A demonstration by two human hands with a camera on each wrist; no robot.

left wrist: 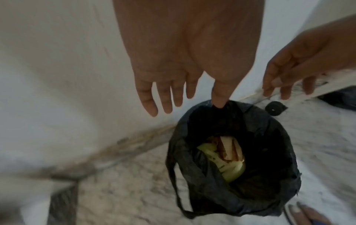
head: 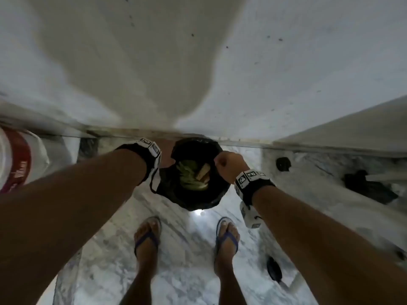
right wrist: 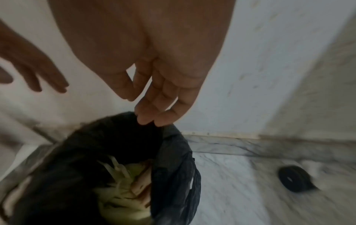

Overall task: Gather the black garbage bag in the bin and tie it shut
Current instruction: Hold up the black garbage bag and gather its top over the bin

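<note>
On the marble floor (head: 198, 271) by the white wall, the crinkled black garbage bag (left wrist: 269, 152) gapes — left hand (left wrist: 183, 60) and right hand (right wrist: 154, 68), fingers loosely spread, just over its far rim.

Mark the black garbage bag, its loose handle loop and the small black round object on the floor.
black garbage bag (left wrist: 269, 190), left wrist view, on its side wall.
handle loop (left wrist: 176, 188), left wrist view, on the thin strap hanging at the bag's left.
black round object (right wrist: 292, 180), right wrist view, on its upper face.

Marbled floor (head: 189, 260), black-bagged bin (head: 196, 201), black ring (right wrist: 294, 181), sandalled feet (head: 147, 236)
</note>
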